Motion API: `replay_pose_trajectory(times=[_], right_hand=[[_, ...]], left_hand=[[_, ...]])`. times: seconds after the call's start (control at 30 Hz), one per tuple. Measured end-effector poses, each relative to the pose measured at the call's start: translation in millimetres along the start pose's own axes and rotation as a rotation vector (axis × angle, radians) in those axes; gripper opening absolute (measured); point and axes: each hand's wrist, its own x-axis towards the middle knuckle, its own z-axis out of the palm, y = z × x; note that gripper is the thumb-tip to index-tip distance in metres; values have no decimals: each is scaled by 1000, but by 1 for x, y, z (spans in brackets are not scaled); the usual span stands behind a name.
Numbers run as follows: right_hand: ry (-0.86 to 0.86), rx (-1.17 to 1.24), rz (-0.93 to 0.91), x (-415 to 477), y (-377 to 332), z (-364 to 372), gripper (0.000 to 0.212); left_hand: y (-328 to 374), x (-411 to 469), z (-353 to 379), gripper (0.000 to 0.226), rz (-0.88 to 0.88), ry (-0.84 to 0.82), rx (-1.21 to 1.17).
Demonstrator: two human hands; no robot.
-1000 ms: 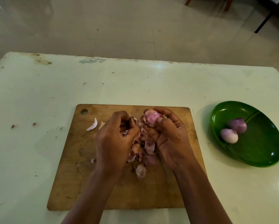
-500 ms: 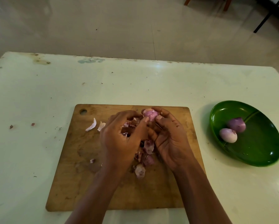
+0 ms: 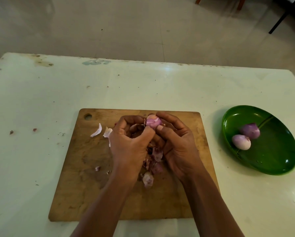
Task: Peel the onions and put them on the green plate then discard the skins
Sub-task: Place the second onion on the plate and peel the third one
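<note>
Over the wooden cutting board my right hand grips a small purple onion between thumb and fingers. My left hand is curled against it, thumb and fingertips pinching at the onion's left side. A heap of purple skins lies on the board beneath my hands, partly hidden by them. Two white skin pieces lie on the board to the left. The green plate at the right holds two peeled onions.
The board lies near the front edge of a pale green table. Small scraps dot the tabletop at the left. Beyond the far table edge is tiled floor with furniture legs at the upper right.
My left hand has moved right from the skin heap up to the onion and now pinches it. My right hand has kept the onion in nearly the same place.
</note>
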Motion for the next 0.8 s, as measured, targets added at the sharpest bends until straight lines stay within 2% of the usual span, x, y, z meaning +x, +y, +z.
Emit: replay_pose_trajectory(times=[0.23,0.37,0.5,0.63,0.73,0.8], right_hand=[[-31,-88,-17,-1,3,0,27],[-47,-106,-4,-1,4,1,28],[-45,9,28,0,1,4,30],[-42,50,35,1,1,5,32],[9,23,35,2,1,2,30],[30,37,36,3,0,1,25]], left_hand=[[1,-1,3,28,0,44,0],[1,-5,4,35,116,73,158],[-1,-1,-3,41,189,118,308],[-2,4,-10,28,222,89,284],[-3,4,-8,5,281,43,240],[-3,4,-7,9,324,-3,266]])
